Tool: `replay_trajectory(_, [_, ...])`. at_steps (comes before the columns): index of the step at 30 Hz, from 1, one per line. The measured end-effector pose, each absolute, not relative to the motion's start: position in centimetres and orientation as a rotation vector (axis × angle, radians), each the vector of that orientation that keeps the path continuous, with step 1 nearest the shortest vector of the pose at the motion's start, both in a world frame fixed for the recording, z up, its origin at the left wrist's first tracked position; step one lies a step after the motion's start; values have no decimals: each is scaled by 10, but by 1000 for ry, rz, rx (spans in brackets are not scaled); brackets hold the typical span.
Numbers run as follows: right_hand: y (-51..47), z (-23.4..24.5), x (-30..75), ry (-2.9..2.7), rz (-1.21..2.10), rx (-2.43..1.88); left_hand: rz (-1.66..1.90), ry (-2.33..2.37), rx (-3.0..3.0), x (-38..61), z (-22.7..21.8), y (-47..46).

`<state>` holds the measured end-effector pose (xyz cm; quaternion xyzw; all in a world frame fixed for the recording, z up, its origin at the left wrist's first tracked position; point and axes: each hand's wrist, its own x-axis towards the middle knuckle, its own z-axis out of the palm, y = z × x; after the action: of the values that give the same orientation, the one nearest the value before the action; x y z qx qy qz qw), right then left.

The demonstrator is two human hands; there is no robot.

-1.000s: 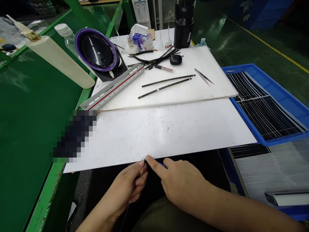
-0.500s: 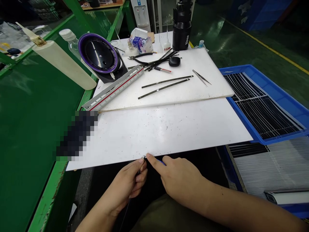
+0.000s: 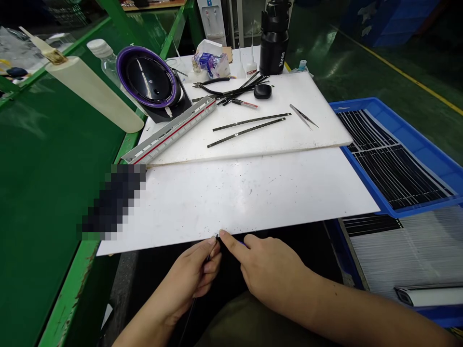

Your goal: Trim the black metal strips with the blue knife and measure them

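My left hand (image 3: pixel 198 270) is closed at the table's near edge, its thumb and fingers pinching a thin black strip (image 3: pixel 207 259). The strip's short tip pokes out beyond the thumb, and its other end hangs below the hand. My right hand (image 3: pixel 269 260) is wrapped round a slim blue tool (image 3: pixel 243 242), mostly hidden in the palm, so its kind cannot be told. The right index finger reaches forward and its tip meets the strip's end beside the left thumb. Small dark specks lie on the white board (image 3: pixel 249 193) just beyond.
On a raised white foam board (image 3: pixel 173 152) lie two dark strips (image 3: pixel 246 132), tweezers (image 3: pixel 304 116), cutting pliers (image 3: pixel 213 86), a black case (image 3: pixel 262 91) and a grey slotted channel (image 3: pixel 170 132). A purple-rimmed fan (image 3: pixel 148 79) and black bottle (image 3: pixel 274 48) stand behind. A blue tray (image 3: pixel 390 106) of strips is right.
The view has shifted very slightly. Both hands keep the same pose and place, with the right fingertip still at the strip's end.
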<state>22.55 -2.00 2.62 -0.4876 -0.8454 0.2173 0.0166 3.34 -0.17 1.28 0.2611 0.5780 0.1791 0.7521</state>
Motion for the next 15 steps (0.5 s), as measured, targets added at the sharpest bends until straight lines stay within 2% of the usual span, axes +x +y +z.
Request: replay_trajectory(15, [-20, 26, 226, -2601, 665, -1524, 407, 1259, 572, 34, 11, -1])
